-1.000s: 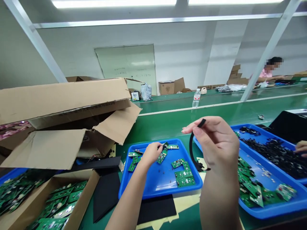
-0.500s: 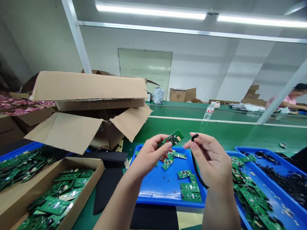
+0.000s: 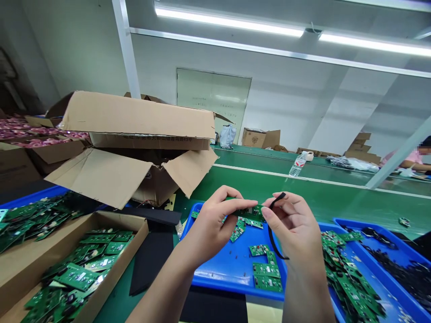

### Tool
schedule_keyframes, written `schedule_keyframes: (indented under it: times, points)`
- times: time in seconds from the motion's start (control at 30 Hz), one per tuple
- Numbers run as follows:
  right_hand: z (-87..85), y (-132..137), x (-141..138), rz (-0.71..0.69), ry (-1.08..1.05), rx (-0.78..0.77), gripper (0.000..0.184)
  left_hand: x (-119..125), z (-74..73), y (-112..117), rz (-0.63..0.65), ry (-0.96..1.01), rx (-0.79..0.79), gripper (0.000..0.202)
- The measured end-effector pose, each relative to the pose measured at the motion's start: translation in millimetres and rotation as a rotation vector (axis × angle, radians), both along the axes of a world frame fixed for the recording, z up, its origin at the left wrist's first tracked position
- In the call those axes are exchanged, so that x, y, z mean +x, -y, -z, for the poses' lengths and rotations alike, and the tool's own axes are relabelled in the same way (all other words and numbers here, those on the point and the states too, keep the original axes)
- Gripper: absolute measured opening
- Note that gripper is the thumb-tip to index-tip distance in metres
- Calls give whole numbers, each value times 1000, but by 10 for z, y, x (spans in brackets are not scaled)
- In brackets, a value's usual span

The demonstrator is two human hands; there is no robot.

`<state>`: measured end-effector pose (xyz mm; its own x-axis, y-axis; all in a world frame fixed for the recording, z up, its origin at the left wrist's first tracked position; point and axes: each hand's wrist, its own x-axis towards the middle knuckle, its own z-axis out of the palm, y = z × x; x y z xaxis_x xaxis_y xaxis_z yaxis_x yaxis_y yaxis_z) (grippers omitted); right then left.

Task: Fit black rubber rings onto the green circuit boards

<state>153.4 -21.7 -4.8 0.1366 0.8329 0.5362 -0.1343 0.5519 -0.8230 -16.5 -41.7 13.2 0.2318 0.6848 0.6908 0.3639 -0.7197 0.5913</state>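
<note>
Though cluttered — green bench (image 3: 256, 183), pale wall (image 3: 286, 98).

Electronics assembly workshop: green circuit boards (image 3: 266, 270) lie in a blue tray (image 3: 218, 269) beneath the fingers (image 3: 240, 205) and a cardboard carton (image 3: 124, 223) to their left; beyond them runs a green workbench (image 3: 336, 202) under fluorescent tubes (image 3: 229, 21).

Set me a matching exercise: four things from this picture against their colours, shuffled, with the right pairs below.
Things
1. strip in the right hand
2. middle tray
3. bottle
4. board in the left hand

Colours
A. clear, with a label
B. green
C. black
D. blue

Right pairs: 1-C, 2-D, 3-A, 4-B
</note>
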Motion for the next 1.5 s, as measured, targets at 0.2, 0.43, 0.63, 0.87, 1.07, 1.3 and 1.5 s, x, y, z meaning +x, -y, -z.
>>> schedule_keyframes:
  times: [0.2,0.43,0.63,0.87,1.07,1.3,1.5]
  points:
    - [28,-62,3,11,-82,53,32,-4,-62,43,144,29,-105,44]
    - [16,-32,-49,-10,-132,67,32,46,-49,-35,185,505,-332,51]
    - [-16,48,-59,-40,-63,165,11,38,-97,-99,165,848,-486,30]
    - [16,47,21,-51,151,154,12,102,-126,-60,248,907,-639,25]
    - [63,38,132,-173,304,113,23,205,-61,-55,251,739,-631,27]
    - [35,45,202,-117,438,135,16,185,-78,-73,280,604,-643,22]
    - [35,6,239,-118,465,156,20,173,-69,-80,249,615,-658,29]
